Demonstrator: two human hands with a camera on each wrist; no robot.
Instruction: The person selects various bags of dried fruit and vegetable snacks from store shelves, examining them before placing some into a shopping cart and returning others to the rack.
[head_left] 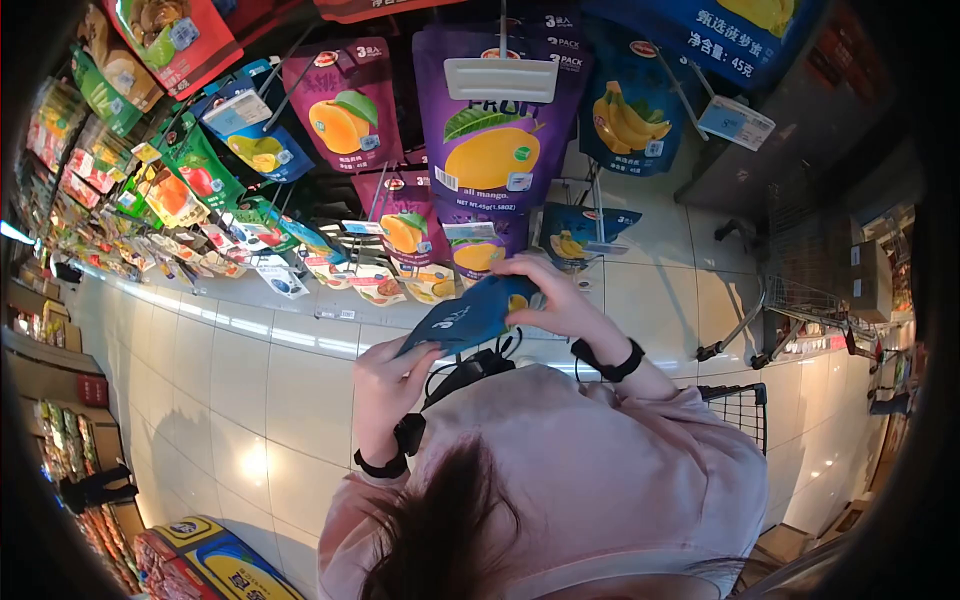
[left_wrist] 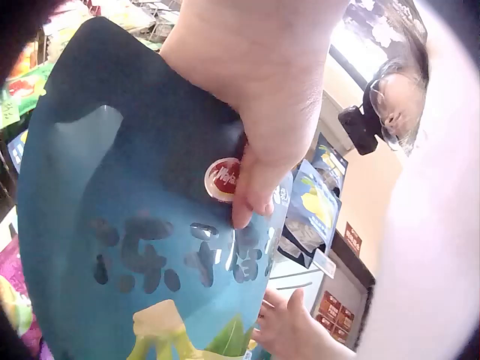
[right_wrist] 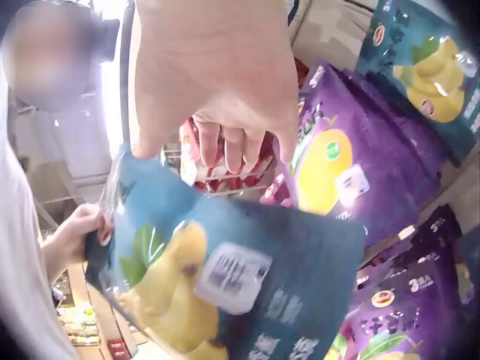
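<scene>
My left hand [head_left: 388,378] pinches one end of a teal stand-up pouch [head_left: 462,316] in front of my chest. In the left wrist view, the left thumb lies across the pouch's face beside a round red logo [left_wrist: 223,180]. Printed bananas and a white barcode label [right_wrist: 234,277] show in the right wrist view. My right hand [head_left: 562,306] is at the pouch's other end, its fingers spread about the edge. A digit of the right hand [right_wrist: 217,82] touches the pouch's upper corner in the right wrist view, while the other fingers reach beyond the edge.
Purple mango pouches [head_left: 495,125] hang on hooks straight ahead, beside banana pouches [head_left: 630,110] and pink peach pouches [head_left: 342,105]. A price tag [head_left: 735,122] juts out at upper right. A shopping cart [head_left: 815,305] stands to the right, and a black wire basket [head_left: 738,410] is close by my side.
</scene>
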